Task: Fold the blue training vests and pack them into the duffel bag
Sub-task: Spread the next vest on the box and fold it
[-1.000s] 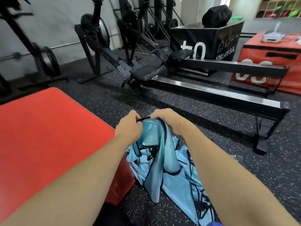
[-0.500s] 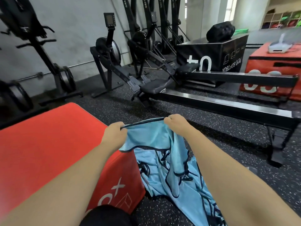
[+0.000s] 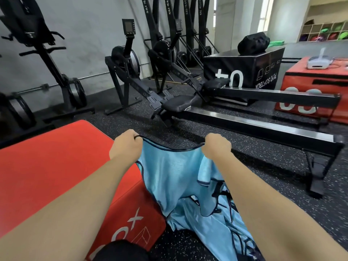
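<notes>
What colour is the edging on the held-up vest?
Dark navy edging on the light blue vest; head view.

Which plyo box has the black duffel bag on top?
The black plyo box behind the rowing machine, under the black duffel bag. The others are red; the far red box carries a white device.

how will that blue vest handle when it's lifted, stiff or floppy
Probably very floppy: the blue vest sags and drapes between the left hand and right hand, which grip its top edge. Likely light, since it hangs from just two pinched corners. Its shiny fabric looks slippery, so folds may slide apart.
</notes>
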